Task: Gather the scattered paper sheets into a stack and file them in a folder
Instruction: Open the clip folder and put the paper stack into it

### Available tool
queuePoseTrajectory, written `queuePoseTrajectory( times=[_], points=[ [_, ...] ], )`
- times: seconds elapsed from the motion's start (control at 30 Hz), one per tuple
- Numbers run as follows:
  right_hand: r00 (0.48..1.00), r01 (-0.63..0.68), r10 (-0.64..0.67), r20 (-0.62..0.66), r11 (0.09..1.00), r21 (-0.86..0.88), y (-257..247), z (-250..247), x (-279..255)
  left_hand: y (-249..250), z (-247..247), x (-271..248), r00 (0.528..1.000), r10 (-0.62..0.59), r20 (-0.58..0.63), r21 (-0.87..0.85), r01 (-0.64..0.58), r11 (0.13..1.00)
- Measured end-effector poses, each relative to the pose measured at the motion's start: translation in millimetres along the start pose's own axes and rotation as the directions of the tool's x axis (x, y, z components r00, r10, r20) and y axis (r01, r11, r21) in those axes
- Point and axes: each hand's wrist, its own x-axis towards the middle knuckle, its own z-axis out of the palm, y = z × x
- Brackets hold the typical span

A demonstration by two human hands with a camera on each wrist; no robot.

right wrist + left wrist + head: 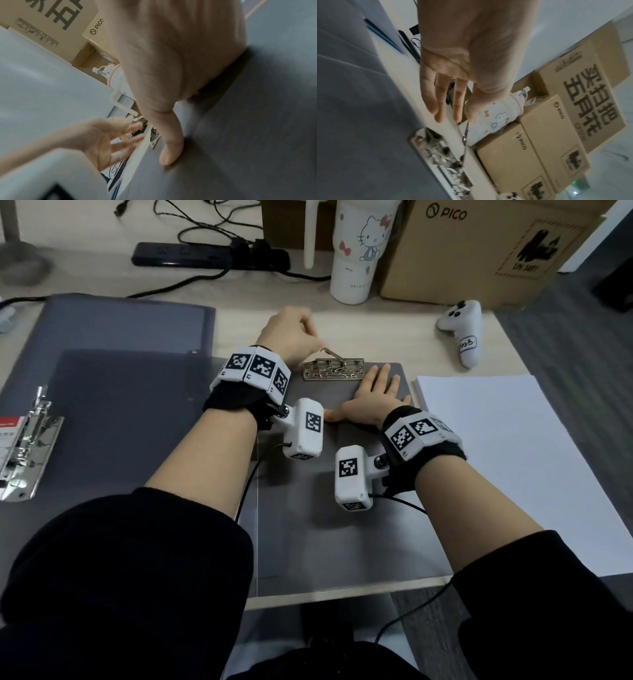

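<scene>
A grey folder [308, 525] lies open on the desk in front of me, with a gold metal clip [334, 369] at its far edge. The clip's wire lever [329, 351] stands raised. My left hand [301, 337] reaches over it; in the left wrist view its fingers [435, 105] are nearly straight and the thumb tip touches the lever's top [466, 129]. My right hand [373, 392] lies flat, fingers spread, on the folder just below the clip, thumb [171, 148] pressed down. A squared stack of white paper [513, 457] sits to the right of the folder.
Another grey folder [120, 326] with a silver clip [30, 440] covers the left of the desk. Behind stand a cartoon-cat tumbler [356, 251], cardboard boxes [479, 251], a power strip [191, 256] with cables, and a white controller [462, 326].
</scene>
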Motion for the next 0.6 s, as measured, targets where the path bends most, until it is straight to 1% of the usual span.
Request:
queuePoseTrajectory(
  times=[0.1, 0.17, 0.23, 0.3, 0.4, 0.43, 0.5, 0.6],
  points=[
    [1.0, -0.005, 0.005, -0.006, 1.0, -0.01, -1, -1, -1, 15, 0, -4, 0.985, 0.142, 0.095, -0.103, -0.132, 0.986],
    [1.0, -0.005, 0.005, -0.013, 1.0, -0.011, -1, -1, 0, 22, 1, -11, 0.965, 0.178, 0.191, -0.196, -0.14, 0.97],
    [1.0, -0.005, 0.005, -0.008, 1.0, -0.016, -1, -1, 0, 28, 4, -16, 0.934, 0.195, 0.301, -0.215, -0.133, 0.967],
    [1.0, -0.007, 0.007, -0.005, 1.0, -0.017, 0, -1, 2, 33, 10, -18, 0.901, 0.169, 0.399, -0.146, -0.119, 0.982],
    [1.0, -0.004, 0.003, -0.023, 1.0, -0.025, 0, 1, 4, 40, 19, -19, 0.862, 0.07, 0.501, 0.039, -0.104, 0.994],
    [0.999, -0.001, 0.0, -0.032, 0.999, -0.032, 0, 2, 4, 40, 22, -18, 0.858, 0.063, 0.51, 0.059, -0.108, 0.992],
    [0.999, 0.004, -0.005, -0.046, 0.999, -0.035, 0, 3, 3, 40, 23, -19, 0.864, 0.053, 0.5, 0.023, -0.075, 0.997],
    [1.0, 0.009, -0.01, -0.029, 1.0, -0.015, 0, 2, 1, 36, 16, -24, 0.899, 0.063, 0.433, -0.037, -0.052, 0.998]
  ],
)
